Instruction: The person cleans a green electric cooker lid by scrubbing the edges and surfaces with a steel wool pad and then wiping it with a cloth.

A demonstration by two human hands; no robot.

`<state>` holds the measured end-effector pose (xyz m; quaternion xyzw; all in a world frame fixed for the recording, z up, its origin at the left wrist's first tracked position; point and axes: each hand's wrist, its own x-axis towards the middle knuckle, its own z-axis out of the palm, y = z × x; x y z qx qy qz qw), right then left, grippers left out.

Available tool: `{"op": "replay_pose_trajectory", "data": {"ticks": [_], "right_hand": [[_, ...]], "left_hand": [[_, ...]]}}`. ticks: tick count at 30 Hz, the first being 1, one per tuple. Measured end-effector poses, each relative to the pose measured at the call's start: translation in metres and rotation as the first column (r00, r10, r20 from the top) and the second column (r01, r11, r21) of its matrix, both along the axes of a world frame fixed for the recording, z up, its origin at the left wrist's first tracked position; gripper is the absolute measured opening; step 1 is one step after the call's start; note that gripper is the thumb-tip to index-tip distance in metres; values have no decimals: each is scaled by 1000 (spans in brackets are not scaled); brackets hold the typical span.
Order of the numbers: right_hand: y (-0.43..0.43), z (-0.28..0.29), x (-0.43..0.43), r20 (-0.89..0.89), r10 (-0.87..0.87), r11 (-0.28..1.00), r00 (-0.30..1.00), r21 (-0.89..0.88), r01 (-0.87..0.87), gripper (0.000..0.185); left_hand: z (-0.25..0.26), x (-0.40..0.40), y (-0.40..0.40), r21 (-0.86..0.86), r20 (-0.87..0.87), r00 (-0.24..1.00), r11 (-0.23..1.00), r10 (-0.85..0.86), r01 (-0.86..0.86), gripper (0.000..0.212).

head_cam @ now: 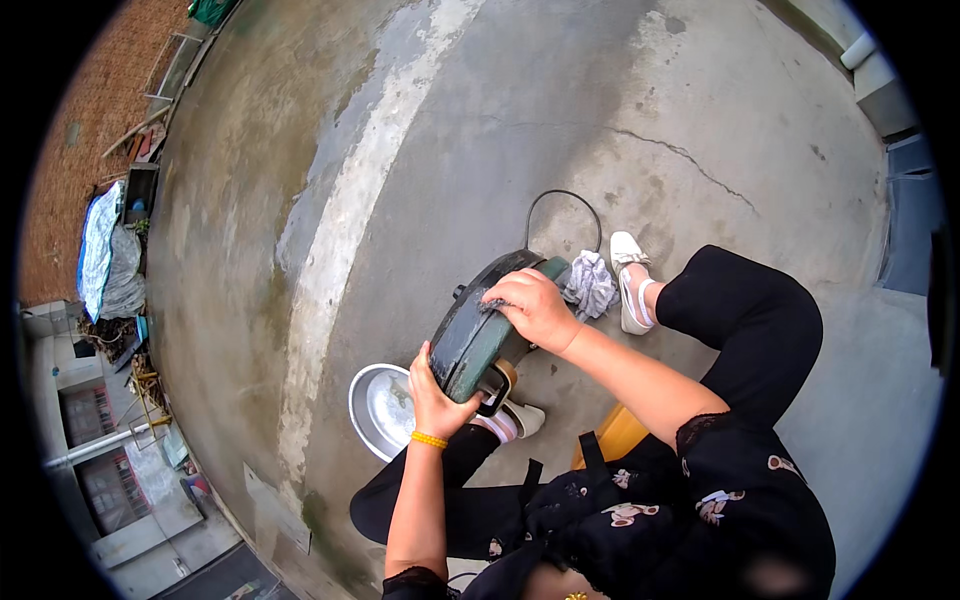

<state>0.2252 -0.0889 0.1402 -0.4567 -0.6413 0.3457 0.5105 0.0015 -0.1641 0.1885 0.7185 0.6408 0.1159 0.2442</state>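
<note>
A round, dark green appliance, which looks like an electric baking pan, is tilted up on its edge before me. Its outer surface looks wet. My left hand grips its near end, thumb on one side and fingers on the other. My right hand presses a dark scrubber, seemingly steel wool, against the upper rim. A looped handle sticks out toward me beside my left thumb. From the far end a black power cord curves over the concrete.
A metal basin with some liquid stands left of my left foot. A crumpled pale cloth lies between the appliance and my right shoe. Under me shows a yellow wooden seat. Cracked concrete stretches ahead, wet in patches.
</note>
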Motion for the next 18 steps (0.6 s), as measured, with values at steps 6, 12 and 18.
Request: {"op": "replay_pose_trajectory", "data": {"ticks": [6, 12, 18], "right_hand": [[21, -38, 13, 111, -232, 938, 966, -240, 252, 16], [20, -22, -3, 1, -55, 996, 999, -73, 54, 16], [32, -43, 7, 56, -147, 923, 988, -352, 158, 18]], "left_hand": [[1, -3, 4, 30, 13, 1000, 1000, -3, 3, 110], [-9, -21, -1, -6, 28, 999, 1000, 27, -27, 111], [-6, -27, 5, -2, 48, 997, 998, 64, -64, 112]]}}
